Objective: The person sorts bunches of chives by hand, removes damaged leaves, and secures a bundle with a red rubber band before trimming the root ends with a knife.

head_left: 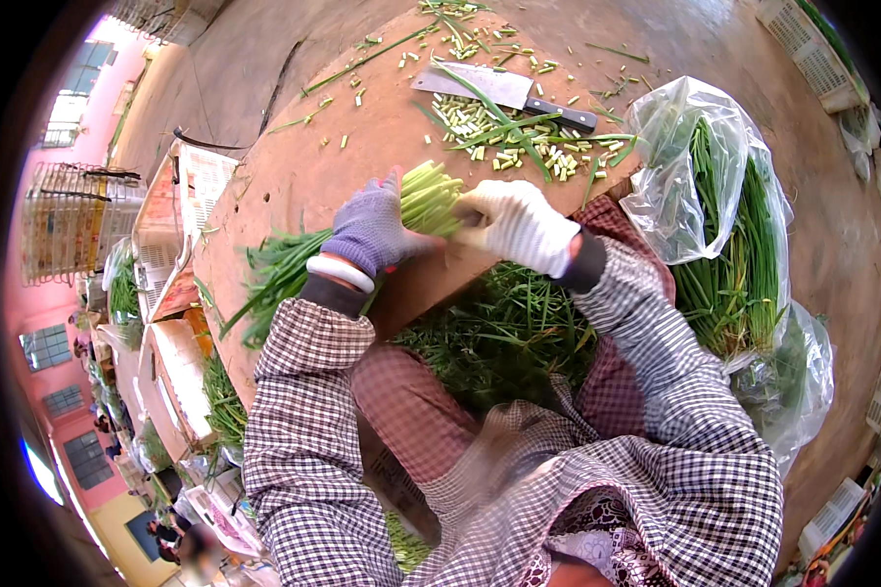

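My left hand (pixel 370 232), in a purple-grey knit glove, is wrapped round a bunch of garlic chives (pixel 427 199). The pale, even stalk ends point up and right; the green leaves trail to the lower left over the wooden board (pixel 284 186). At the bunch's right side is my right hand (pixel 527 223), in a white knit glove. Its fingers are bent together close to the stalks, and whatever they pinch is hidden. Beyond the hands lies a cleaver (pixel 485 86) with a black handle, flat on the board among short cut stalk pieces (pixel 480 122).
Loose green leaves (pixel 509 338) fill the space below the board, between my knees. On the right, a clear plastic bag (pixel 700 166) holds long green chives (pixel 729 264). Crates (pixel 83 220) and more boards stand at the left, with people farther off.
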`<move>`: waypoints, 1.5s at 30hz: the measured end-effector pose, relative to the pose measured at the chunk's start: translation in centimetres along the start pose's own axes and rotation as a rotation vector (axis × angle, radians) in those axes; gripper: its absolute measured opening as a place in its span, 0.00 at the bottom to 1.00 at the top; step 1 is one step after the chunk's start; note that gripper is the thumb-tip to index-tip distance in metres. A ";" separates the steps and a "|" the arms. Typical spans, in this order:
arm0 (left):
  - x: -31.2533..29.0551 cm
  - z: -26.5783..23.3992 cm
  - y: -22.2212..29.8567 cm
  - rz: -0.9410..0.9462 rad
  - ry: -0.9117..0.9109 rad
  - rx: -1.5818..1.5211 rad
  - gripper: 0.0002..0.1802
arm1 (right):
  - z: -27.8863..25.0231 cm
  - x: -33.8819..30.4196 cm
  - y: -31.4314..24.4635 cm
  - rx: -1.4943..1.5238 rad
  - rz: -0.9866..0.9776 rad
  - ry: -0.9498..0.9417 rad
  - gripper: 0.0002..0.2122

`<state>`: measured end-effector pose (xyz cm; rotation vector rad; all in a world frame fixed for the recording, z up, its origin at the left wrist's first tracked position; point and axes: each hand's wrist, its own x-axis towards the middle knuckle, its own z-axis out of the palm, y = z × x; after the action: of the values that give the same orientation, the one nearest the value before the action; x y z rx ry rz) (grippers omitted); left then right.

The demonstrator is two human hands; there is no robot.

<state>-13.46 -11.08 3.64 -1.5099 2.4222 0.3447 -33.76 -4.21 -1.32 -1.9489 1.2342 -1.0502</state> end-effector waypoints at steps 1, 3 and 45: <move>-0.3 0.6 -0.7 -0.007 0.026 0.016 0.67 | 1.5 0.3 -0.1 -0.035 0.020 0.044 0.09; 0.2 0.4 0.9 -0.042 -0.006 0.033 0.65 | 2.4 0.3 0.7 -0.150 0.098 0.147 0.10; -0.4 1.1 1.2 0.084 0.084 -0.052 0.70 | -10.6 6.0 9.8 -0.831 0.185 -0.067 0.17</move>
<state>-14.23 -9.85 2.79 -1.4747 2.5669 0.3703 -45.71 -14.31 -1.96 -2.3460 1.9724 -0.3768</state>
